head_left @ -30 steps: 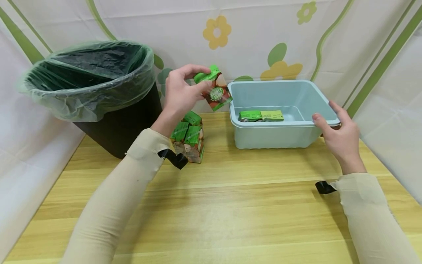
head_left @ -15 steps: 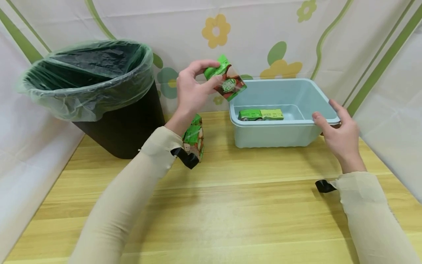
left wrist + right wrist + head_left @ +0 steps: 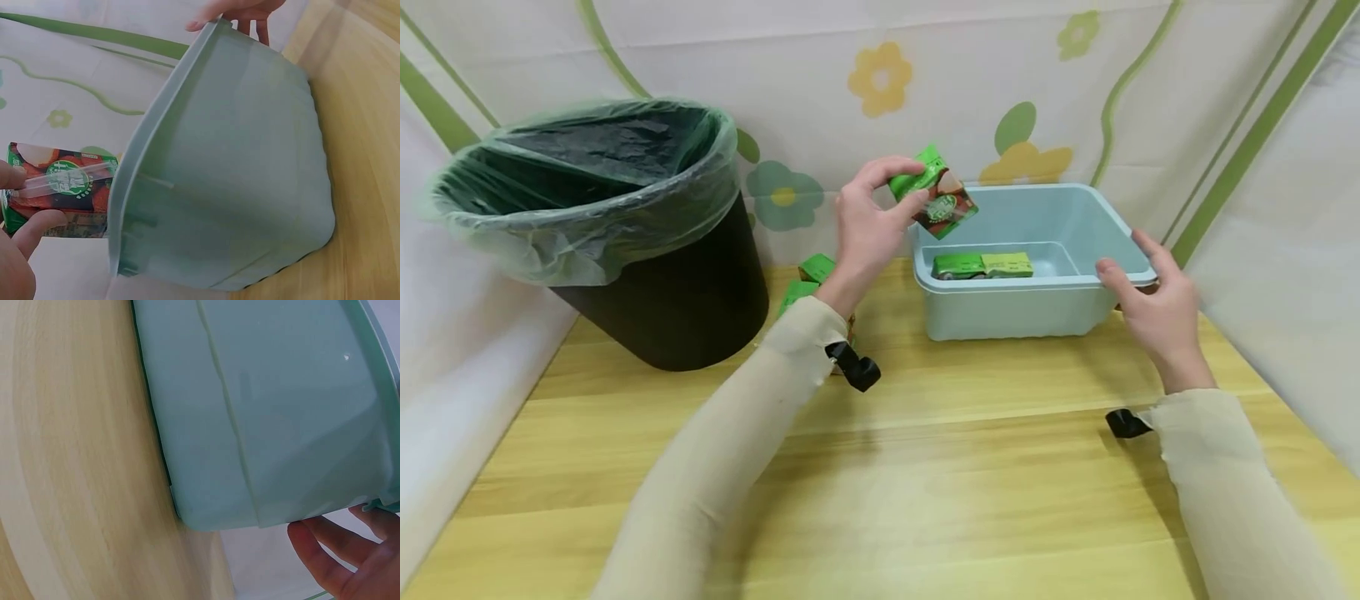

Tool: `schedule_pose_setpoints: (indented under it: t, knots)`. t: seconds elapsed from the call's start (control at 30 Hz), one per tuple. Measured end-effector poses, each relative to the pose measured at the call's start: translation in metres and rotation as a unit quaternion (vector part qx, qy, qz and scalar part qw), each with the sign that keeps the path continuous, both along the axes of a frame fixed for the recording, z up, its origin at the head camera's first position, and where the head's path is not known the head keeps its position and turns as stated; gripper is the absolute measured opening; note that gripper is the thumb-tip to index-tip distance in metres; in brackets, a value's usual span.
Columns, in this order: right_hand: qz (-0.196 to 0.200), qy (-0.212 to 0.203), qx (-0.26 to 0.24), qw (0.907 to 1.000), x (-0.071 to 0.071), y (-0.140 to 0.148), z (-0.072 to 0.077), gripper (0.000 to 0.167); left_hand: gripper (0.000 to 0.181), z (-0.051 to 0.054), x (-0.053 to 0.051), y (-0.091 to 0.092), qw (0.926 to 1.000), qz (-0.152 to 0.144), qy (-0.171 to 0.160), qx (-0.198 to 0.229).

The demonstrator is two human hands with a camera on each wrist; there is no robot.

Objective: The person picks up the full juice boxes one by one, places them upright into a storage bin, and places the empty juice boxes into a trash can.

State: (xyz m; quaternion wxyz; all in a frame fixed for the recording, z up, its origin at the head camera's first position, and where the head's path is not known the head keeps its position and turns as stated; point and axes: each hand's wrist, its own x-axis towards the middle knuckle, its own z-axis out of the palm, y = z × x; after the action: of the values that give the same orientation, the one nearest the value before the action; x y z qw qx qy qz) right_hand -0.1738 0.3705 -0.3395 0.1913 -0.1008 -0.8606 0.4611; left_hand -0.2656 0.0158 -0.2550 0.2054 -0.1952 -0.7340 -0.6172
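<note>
Head view: the left hand point(image 3: 877, 218) pinches a small juice carton point(image 3: 942, 204) between thumb and fingers, tilted, at the tub's left end. To that hand's right is the pale-blue plastic tub point(image 3: 1007, 315), smooth-walled with rounded corners; the right hand point(image 3: 1165, 312) grips its far end, thumb at the rim. Two cartons point(image 3: 981, 265) lie inside, below and right of the left hand. Behind the left wrist stand more green-topped cartons point(image 3: 797, 292), partly hidden, on the wood-grain bench point(image 3: 970, 467). The step in hand looks like loading the tub; the next move calls for clearing the rim and lowering the carton beside the others.

Left wrist view: glossy printed card, a clear straw point(image 3: 94, 172) along one face; contact with the rim cannot be told.

Right wrist view: bent fingers touch the tub's outside.
</note>
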Motion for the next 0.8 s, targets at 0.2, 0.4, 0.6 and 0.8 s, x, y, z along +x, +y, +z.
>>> schedule_pose_setpoints:
  t: [0.2,0.4,0.6,0.8]
  knots:
    - [0.001,-0.002,0.000,1.0000,0.000,-0.004,0.000,0.076,0.024,-0.008,-0.002,0.007,0.9999,-0.009,-0.001,-0.009]
    - [0.004,-0.006,0.000,1.0000,-0.002,-0.003,-0.001,0.076,0.023,-0.012,-0.005,0.014,0.9998,-0.003,-0.016,-0.014]
    - [0.001,0.001,0.007,1.0000,-0.002,-0.003,-0.002,0.077,0.023,-0.014,-0.007,0.021,0.9985,-0.002,-0.039,-0.038]
    - [-0.002,0.001,0.005,1.0000,-0.002,-0.003,-0.002,0.075,0.024,-0.021,-0.017,0.026,0.9945,-0.003,-0.038,-0.098]
